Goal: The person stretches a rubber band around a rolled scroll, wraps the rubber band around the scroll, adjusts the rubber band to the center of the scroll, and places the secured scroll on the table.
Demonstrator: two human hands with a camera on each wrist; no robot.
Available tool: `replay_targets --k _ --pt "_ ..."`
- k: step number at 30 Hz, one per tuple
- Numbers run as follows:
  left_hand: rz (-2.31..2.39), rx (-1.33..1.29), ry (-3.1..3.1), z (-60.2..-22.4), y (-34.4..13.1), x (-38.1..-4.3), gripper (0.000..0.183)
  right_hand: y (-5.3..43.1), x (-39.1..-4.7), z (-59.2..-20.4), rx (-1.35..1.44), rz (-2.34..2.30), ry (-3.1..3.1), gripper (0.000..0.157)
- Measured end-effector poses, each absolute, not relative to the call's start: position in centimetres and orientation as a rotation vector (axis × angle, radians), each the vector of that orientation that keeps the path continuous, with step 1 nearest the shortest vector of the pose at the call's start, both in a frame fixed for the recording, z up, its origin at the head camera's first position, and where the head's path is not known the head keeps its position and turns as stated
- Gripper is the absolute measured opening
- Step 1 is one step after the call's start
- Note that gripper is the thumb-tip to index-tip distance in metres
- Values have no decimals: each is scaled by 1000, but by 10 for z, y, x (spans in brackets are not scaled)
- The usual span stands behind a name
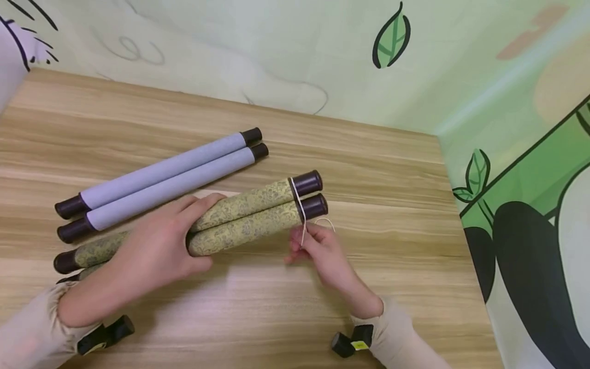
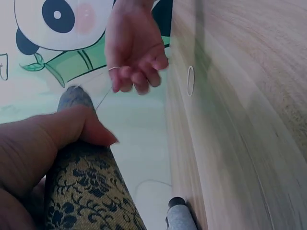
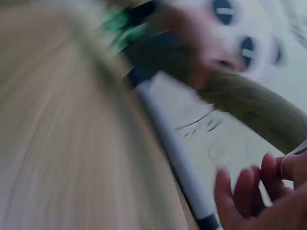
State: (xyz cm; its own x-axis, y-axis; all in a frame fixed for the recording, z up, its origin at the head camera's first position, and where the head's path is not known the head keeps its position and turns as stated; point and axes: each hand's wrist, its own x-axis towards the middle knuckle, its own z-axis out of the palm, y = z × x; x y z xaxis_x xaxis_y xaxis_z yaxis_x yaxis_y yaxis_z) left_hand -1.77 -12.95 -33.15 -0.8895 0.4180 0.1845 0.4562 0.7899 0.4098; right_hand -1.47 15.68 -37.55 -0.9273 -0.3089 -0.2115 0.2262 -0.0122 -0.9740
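Note:
My left hand point(image 1: 156, 241) grips a rolled double scroll point(image 1: 249, 212), covered in yellow-green floral cloth with dark end knobs, around its middle. Its right end is raised toward the right hand. A thin white string point(image 1: 298, 197) crosses both rolls beside the right-hand knobs. Just below that end, my right hand point(image 1: 324, 256) pinches the string between thumb and fingers, and a loose curve of it stands out past the hand. In the left wrist view, the patterned roll point(image 2: 88, 187) passes under my left thumb, and a white loop point(image 2: 191, 81) shows against the wood.
Behind the held scroll, a second double scroll point(image 1: 170, 171) in pale blue with dark knobs lies on the wooden table point(image 1: 392, 205). Painted walls point(image 1: 286, 51) with leaf and panda pictures stand at the back and right edges of the table.

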Motion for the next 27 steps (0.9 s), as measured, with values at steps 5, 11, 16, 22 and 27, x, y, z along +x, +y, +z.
replay_targets --k 5,11,16,22,27 --pt "-709 -646 -2906 -330 -132 -21 105 151 -12 -377 -335 -1876 2753 22" --pt "-740 -641 -2964 -331 -131 -20 104 152 -17 -378 -918 -1905 3293 29" --pt "-762 -625 -2993 -331 -130 -20 104 151 -15 -375 -1242 -2076 3196 35" --pt "-768 -616 -3006 -333 -130 -18 106 150 -5 -362 -719 -2631 2429 29" --pt "-710 -627 -3010 -332 -127 -19 106 151 -6 -353 -496 -2889 1876 37"
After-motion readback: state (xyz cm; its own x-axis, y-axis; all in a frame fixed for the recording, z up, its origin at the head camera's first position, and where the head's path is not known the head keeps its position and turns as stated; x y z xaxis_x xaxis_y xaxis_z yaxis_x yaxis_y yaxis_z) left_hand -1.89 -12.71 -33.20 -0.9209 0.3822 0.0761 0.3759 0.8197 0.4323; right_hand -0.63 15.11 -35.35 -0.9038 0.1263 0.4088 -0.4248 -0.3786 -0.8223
